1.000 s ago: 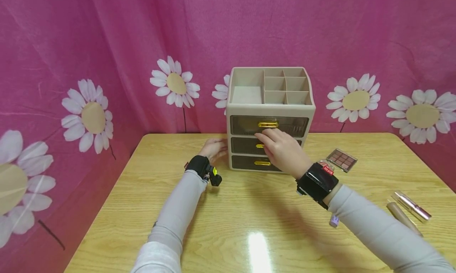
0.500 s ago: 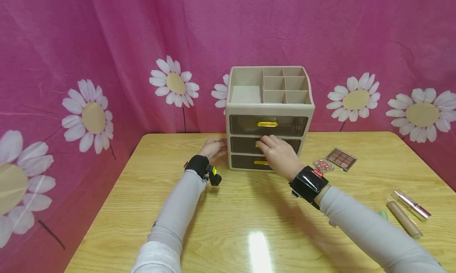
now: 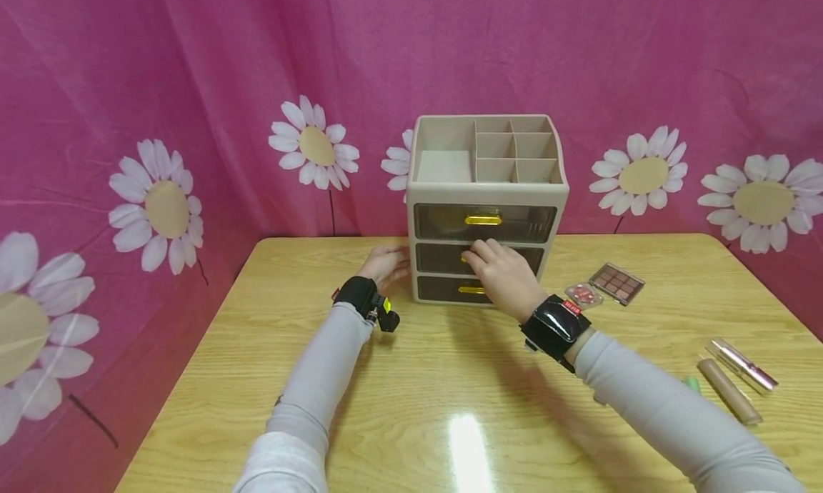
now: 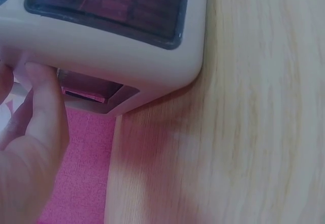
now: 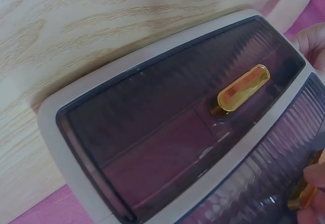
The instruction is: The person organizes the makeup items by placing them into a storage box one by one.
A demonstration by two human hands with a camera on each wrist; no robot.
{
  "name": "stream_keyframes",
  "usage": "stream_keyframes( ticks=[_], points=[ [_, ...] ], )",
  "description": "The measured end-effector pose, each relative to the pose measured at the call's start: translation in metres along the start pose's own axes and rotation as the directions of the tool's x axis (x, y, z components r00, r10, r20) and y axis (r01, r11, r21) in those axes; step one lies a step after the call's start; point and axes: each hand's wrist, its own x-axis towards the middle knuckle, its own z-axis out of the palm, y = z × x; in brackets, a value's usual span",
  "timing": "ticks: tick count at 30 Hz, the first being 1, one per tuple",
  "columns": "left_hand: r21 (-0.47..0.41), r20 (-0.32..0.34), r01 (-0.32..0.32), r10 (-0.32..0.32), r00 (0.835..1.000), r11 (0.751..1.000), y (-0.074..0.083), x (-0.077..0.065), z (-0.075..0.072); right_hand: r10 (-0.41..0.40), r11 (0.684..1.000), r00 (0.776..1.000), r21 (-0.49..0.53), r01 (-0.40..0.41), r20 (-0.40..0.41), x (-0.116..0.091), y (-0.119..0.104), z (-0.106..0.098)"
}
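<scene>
A cream drawer organizer [image 3: 424, 194] stands at the back of the table, its three dark see-through drawers all pushed in. My right hand [image 3: 508, 282] is at the middle drawer [image 3: 436, 258]. Its thumb and fingers pinch the gold handle [image 5: 303, 194], as the right wrist view shows, and partly cover it. Against the organizer's left side rests my left hand [image 3: 386, 266]. In the left wrist view its fingers [image 4: 44, 102] touch the side wall beside a cut-out opening. The bottom drawer's gold handle [image 5: 244, 89] is untouched.
To the organizer's right lie an eyeshadow palette [image 3: 617, 283] and a small round compact [image 3: 584, 295]. Farther right are a pinkish tube [image 3: 742, 365] and a brown tube [image 3: 729, 391], with a green item [image 3: 691, 384] partly behind my right sleeve. A pink flowered cloth [image 3: 489, 43] hangs behind.
My right hand has moved slightly left and down, from just below the top drawer's handle to the middle drawer's handle, and now pinches it. The left hand has stayed at the organizer's side.
</scene>
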Motion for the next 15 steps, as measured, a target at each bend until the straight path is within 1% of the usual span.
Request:
stream_keyframes(
  ticks=[5, 7, 10, 11, 12, 13, 14, 15],
  points=[
    [-0.047, 0.031, 0.004, -0.002, 1.0, 0.999, -0.025, 0.039, -0.019, -0.007, 1.0, 1.0, -0.012, 0.007, 0.013, 0.0, -0.001, -0.002],
    [-0.065, 0.052, 0.0, 0.003, 0.999, 0.998, -0.037, 0.059, -0.029, -0.008, 1.0, 1.0, -0.016, 0.008, 0.02, -0.001, -0.002, -0.004],
    [-0.074, 0.078, -0.013, 0.019, 0.997, 0.997, -0.04, 0.064, -0.032, -0.011, 1.0, 1.0, -0.018, 0.011, 0.026, -0.003, -0.005, -0.007],
    [-0.074, 0.081, -0.016, 0.022, 0.996, 0.997, -0.038, 0.061, -0.03, -0.012, 1.0, 1.0, -0.016, 0.013, 0.028, -0.005, -0.006, -0.009],
    [-0.073, 0.077, -0.017, 0.022, 0.997, 0.997, -0.033, 0.054, -0.026, -0.017, 1.0, 0.999, -0.019, 0.018, 0.028, -0.006, -0.008, -0.01],
    [-0.068, 0.071, -0.021, 0.026, 0.997, 0.997, -0.025, 0.041, -0.02, -0.024, 0.999, 0.999, -0.022, 0.025, 0.026, -0.008, -0.009, -0.012],
    [-0.055, 0.062, -0.025, 0.028, 0.998, 0.998, -0.014, 0.023, -0.013, -0.032, 0.999, 0.999, -0.024, 0.033, 0.023, -0.01, -0.011, -0.014],
    [-0.038, 0.044, -0.013, 0.015, 0.999, 0.999, -0.001, 0.002, -0.003, -0.04, 0.999, 0.999, -0.028, 0.041, 0.02, -0.012, -0.013, -0.016]
  ],
)
